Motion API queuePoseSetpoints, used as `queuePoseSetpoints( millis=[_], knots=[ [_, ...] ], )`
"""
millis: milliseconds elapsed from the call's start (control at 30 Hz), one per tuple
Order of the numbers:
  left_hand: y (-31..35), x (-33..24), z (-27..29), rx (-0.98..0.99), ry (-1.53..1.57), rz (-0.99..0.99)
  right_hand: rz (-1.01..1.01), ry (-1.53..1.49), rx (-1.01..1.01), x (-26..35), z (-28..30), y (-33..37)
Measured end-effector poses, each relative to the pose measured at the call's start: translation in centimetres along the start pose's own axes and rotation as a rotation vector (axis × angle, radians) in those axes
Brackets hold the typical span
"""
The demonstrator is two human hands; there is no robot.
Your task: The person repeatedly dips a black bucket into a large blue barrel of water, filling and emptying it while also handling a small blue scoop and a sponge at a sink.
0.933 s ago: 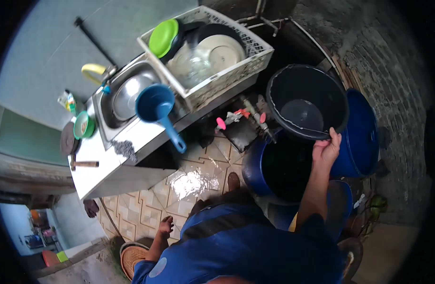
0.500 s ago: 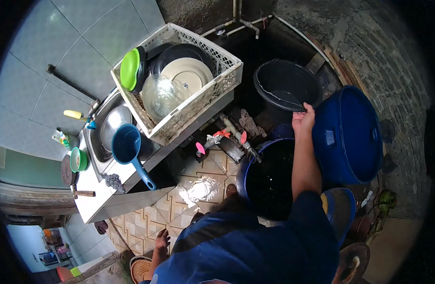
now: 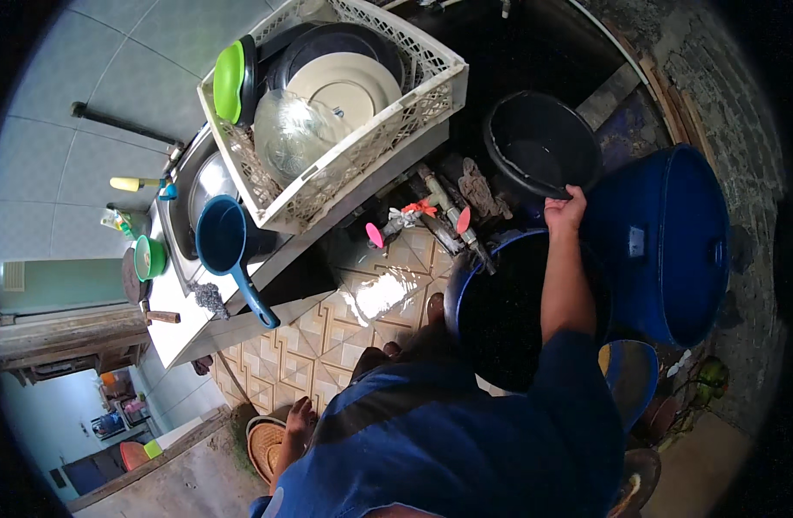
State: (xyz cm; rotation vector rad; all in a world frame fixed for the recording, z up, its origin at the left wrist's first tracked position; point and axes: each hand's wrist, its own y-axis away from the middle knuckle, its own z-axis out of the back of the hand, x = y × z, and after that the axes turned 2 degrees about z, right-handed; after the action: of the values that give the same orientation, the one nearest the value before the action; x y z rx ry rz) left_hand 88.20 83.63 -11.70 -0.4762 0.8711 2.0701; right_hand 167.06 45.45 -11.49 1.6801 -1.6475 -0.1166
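My right hand (image 3: 565,209) reaches forward and grips the near rim of a round black basin (image 3: 545,142), thumb and fingers closed on its edge. The basin is tilted, and its dark inside faces me. Just below that forearm stands a wide blue-rimmed drum (image 3: 521,319), its inside too dark to make out. A taller blue barrel (image 3: 694,250) is close on the right. My left hand (image 3: 300,420) hangs low at my side with fingers loosely spread, and I see nothing in it. Below it is a round woven basket (image 3: 265,442).
Left of me, a white crate (image 3: 375,164) of plates and bowls stands on the counter beside a steel sink (image 3: 189,203). A blue dipper (image 3: 224,233) rests at the sink's edge, its handle overhanging the counter. Pink-handled taps (image 3: 413,223) jut out near the drum. The tiled floor (image 3: 327,324) shines.
My view has shifted, so the counter and taps sit higher in the picture. My right hand keeps its grip, and the basin has come slightly nearer to me. The left hand still hangs low.
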Motion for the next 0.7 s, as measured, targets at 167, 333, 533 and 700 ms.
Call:
queuePoseSetpoints(
  millis=[167, 333, 533, 700],
  knots=[
    [-3.2, -4.6, 0.1, -0.011, 0.428, 0.410, -0.047, 0.027, 0.006, -0.2, 1.3, 1.3],
    [-3.7, 0.5, -1.3, -0.009, 0.450, 0.316, -0.125, 0.247, -0.133, 0.4, 2.2, 1.4],
    [-5.5, -4.8, -0.9, -0.002, 0.635, 0.771, -0.025, 0.458, -0.290, 0.7, 1.1, 4.1],
    [-5.5, -7.7, 0.0, 0.005, 0.609, 0.759, 0.115, 0.601, -0.249, 0.5, 0.0, 9.3]
  ],
)
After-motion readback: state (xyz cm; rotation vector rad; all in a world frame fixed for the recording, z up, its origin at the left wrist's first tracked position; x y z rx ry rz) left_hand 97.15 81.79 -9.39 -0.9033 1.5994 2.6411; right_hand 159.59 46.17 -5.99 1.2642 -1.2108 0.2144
